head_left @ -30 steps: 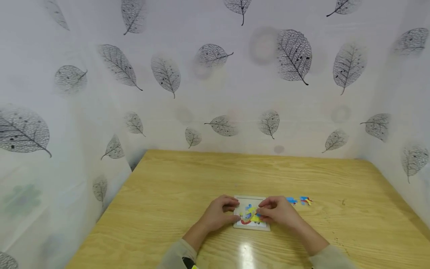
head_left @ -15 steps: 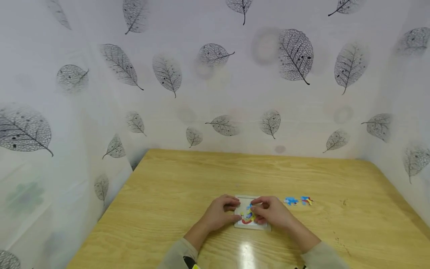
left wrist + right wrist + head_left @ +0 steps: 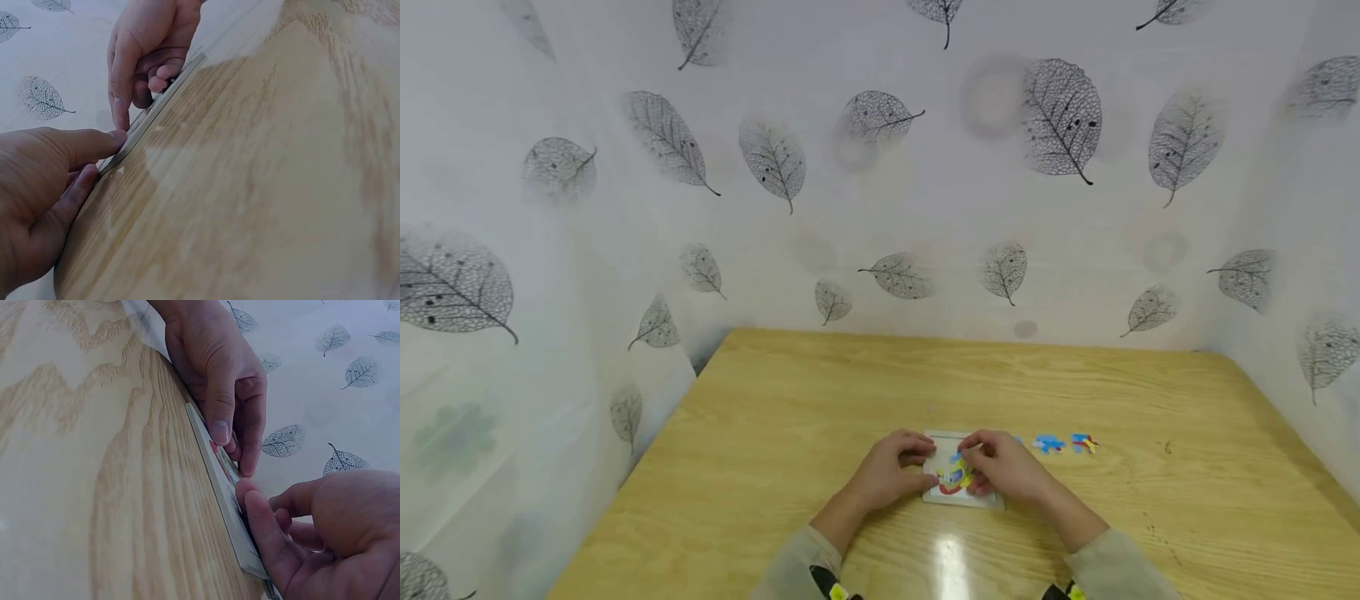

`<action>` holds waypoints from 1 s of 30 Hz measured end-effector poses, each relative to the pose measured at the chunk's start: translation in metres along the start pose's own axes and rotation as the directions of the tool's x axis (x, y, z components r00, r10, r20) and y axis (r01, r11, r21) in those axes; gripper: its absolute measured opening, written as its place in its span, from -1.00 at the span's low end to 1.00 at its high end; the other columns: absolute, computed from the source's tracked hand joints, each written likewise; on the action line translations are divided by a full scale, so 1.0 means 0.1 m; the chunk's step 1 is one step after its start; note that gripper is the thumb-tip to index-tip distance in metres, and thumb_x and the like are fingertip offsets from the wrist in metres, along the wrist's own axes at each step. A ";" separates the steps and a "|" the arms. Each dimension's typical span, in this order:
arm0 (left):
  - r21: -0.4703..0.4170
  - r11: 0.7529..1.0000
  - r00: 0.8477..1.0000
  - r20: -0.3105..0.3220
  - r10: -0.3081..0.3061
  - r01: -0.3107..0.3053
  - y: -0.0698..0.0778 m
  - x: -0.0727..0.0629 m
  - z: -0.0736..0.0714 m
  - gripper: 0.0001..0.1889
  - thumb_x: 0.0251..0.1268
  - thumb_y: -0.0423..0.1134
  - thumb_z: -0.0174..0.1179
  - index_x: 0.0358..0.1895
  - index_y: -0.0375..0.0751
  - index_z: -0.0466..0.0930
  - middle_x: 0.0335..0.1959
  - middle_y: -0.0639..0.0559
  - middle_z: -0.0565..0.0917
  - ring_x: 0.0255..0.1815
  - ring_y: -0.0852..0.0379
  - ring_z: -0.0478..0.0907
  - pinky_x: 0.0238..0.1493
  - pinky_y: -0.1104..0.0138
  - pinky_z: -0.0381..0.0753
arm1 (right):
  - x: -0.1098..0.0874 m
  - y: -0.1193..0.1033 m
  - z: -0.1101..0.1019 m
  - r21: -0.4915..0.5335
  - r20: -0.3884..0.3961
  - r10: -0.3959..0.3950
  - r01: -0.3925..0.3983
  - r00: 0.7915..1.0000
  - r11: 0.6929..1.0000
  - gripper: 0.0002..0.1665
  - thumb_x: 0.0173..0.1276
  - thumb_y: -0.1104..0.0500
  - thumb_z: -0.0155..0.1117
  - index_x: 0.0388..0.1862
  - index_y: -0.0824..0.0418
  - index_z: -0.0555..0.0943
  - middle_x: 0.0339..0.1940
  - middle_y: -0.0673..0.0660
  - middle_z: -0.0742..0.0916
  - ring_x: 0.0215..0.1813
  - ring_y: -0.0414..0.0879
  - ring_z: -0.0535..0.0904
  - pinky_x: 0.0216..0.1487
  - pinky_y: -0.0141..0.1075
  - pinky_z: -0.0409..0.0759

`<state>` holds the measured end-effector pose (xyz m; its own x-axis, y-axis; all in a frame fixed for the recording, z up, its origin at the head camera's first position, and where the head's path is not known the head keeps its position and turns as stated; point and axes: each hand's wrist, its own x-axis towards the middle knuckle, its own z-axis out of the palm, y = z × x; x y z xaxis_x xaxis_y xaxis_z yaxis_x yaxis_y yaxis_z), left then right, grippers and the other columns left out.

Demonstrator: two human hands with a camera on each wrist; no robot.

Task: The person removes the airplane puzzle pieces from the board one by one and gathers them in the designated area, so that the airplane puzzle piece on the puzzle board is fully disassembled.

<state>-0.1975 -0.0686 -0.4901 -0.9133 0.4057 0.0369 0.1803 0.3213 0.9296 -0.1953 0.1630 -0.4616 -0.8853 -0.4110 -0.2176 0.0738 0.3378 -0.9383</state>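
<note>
A small jigsaw puzzle board (image 3: 942,450) with a pale raised frame lies on the table, part of a yellow, blue and red picture (image 3: 953,478) showing in it. My left hand (image 3: 883,473) grips the frame's left edge, thumb at the near side and fingers farther back. Over the right half of the board, my right hand (image 3: 1009,468) has its thumb and index finger pinched together at the picture, on a puzzle piece mostly hidden by the fingers. In the right wrist view, those fingertips (image 3: 246,487) are right at the board's surface.
Two loose blue puzzle pieces, one plain blue (image 3: 1048,444) and one with red and yellow (image 3: 1084,442), lie right of the board. A bit of blue shows beside the right hand. A leaf-print curtain (image 3: 880,208) surrounds the wooden table (image 3: 790,400).
My right hand has moved left across the board, covering more of the picture's right side and uncovering the loose pieces. The left hand has kept its grip on the frame.
</note>
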 end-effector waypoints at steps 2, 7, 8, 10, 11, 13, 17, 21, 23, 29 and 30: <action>0.010 1.000 1.000 0.004 -0.007 0.007 0.01 0.01 0.00 -0.57 0.08 -0.31 0.50 0.06 -0.30 0.66 0.12 -0.03 0.59 0.09 0.07 0.65 0.14 0.50 0.62 | 0.00 0.00 0.00 -0.008 -0.006 -0.005 0.005 1.000 1.000 -0.61 0.58 0.21 0.02 0.20 0.49 0.45 -0.32 0.22 0.62 -0.44 -0.11 0.66 -0.42 -0.33 0.74; 0.018 1.000 1.000 0.008 -0.025 0.025 0.03 0.02 -0.01 -0.57 0.09 -0.29 0.49 0.06 -0.29 0.66 0.12 0.00 0.59 0.09 0.09 0.65 0.14 0.51 0.61 | -0.01 0.00 0.00 -0.027 -0.017 -0.005 0.004 1.000 1.000 -0.59 0.59 0.21 0.00 0.25 0.48 0.46 -0.31 0.23 0.63 -0.43 -0.10 0.66 -0.41 -0.32 0.75; 0.019 0.999 1.000 0.007 -0.028 0.027 0.03 0.02 -0.01 -0.57 0.10 -0.29 0.49 0.06 -0.28 0.66 0.11 0.01 0.59 0.09 0.09 0.64 0.14 0.51 0.62 | -0.01 -0.01 0.00 -0.030 -0.018 -0.003 0.002 1.000 1.000 -0.59 0.59 0.21 0.00 0.24 0.48 0.47 -0.30 0.22 0.63 -0.43 -0.10 0.66 -0.41 -0.32 0.75; 0.020 0.999 1.000 0.004 -0.030 0.030 0.03 0.01 -0.01 -0.57 0.10 -0.29 0.50 0.06 -0.27 0.66 0.11 0.01 0.59 0.09 0.10 0.64 0.14 0.50 0.62 | -0.01 -0.02 0.01 -0.043 -0.023 -0.001 0.000 1.000 0.999 -0.60 0.59 0.21 0.00 0.22 0.48 0.49 -0.31 0.22 0.64 -0.44 -0.11 0.66 -0.42 -0.32 0.74; 0.017 0.999 1.000 0.004 -0.030 0.030 0.03 0.01 0.00 -0.58 0.09 -0.29 0.50 0.06 -0.27 0.66 0.11 0.01 0.59 0.08 0.10 0.64 0.14 0.50 0.62 | -0.02 -0.02 0.01 -0.046 -0.025 0.000 -0.001 1.000 0.999 -0.60 0.59 0.20 0.01 0.21 0.47 0.49 -0.31 0.22 0.64 -0.45 -0.11 0.66 -0.42 -0.32 0.74; 0.011 1.000 1.000 0.005 -0.029 0.029 0.02 0.00 0.00 -0.58 0.09 -0.29 0.50 0.05 -0.27 0.66 0.12 0.00 0.59 0.08 0.10 0.65 0.13 0.50 0.62 | -0.02 -0.03 0.03 -0.046 -0.030 0.003 -0.004 1.000 0.999 -0.61 0.59 0.20 0.02 0.20 0.47 0.47 -0.32 0.22 0.63 -0.46 -0.11 0.66 -0.43 -0.31 0.74; -0.008 1.000 1.000 0.004 -0.013 0.013 0.01 -0.02 0.01 -0.58 0.08 -0.33 0.50 0.04 -0.31 0.66 0.13 -0.05 0.58 0.08 0.05 0.65 0.13 0.47 0.64 | -0.04 -0.05 0.06 -0.025 -0.044 -0.002 0.000 0.999 1.000 -0.64 0.56 0.21 0.07 0.15 0.45 0.40 -0.32 0.23 0.61 -0.46 -0.08 0.67 -0.41 -0.26 0.75; -0.015 1.000 1.000 -0.001 -0.012 0.012 0.03 -0.02 0.01 -0.59 0.08 -0.34 0.49 0.03 -0.31 0.66 0.12 -0.05 0.59 0.09 0.02 0.65 0.14 0.45 0.64 | -0.06 -0.09 0.09 -0.078 -0.120 0.008 -0.017 0.993 0.997 -0.69 0.50 0.20 0.17 0.09 0.35 0.43 -0.42 0.18 0.57 -0.50 -0.09 0.62 -0.47 -0.30 0.71; 0.000 1.000 1.000 0.001 -0.022 0.022 0.04 -0.01 0.00 -0.60 0.10 -0.31 0.49 0.04 -0.28 0.67 0.11 -0.02 0.59 0.10 0.04 0.65 0.15 0.45 0.64 | -0.08 -0.12 0.10 -0.144 -0.167 0.009 -0.033 0.986 0.989 -0.73 0.47 0.19 0.23 0.04 0.29 0.48 -0.46 0.14 0.54 -0.53 -0.10 0.57 -0.55 -0.36 0.61; 0.040 0.999 0.999 0.006 -0.036 0.035 0.01 0.00 -0.02 -0.59 0.13 -0.24 0.48 0.06 -0.20 0.66 0.12 0.05 0.59 0.10 0.11 0.64 0.15 0.46 0.63 | -0.14 -0.20 0.03 -0.297 -0.225 -0.022 -0.046 0.974 0.954 -0.81 0.39 0.13 0.34 -0.11 0.16 0.57 -0.19 0.11 0.66 -0.38 -0.12 0.59 -0.47 -0.33 0.56; 0.044 0.998 0.999 0.005 -0.036 0.036 0.00 0.00 -0.02 -0.59 0.13 -0.23 0.48 0.06 -0.19 0.66 0.12 0.05 0.59 0.09 0.12 0.64 0.14 0.47 0.63 | -0.14 -0.20 0.01 -0.311 -0.231 -0.023 -0.052 0.973 0.949 -0.83 0.38 0.12 0.35 -0.14 0.15 0.58 -0.17 0.09 0.67 -0.33 -0.13 0.60 -0.43 -0.33 0.59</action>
<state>-0.1977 -0.0702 -0.4890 -0.9172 0.3985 0.0013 0.1635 0.3733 0.9132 -0.1834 0.1609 -0.4398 -0.9689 -0.2117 -0.1280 -0.0271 0.6051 -0.7957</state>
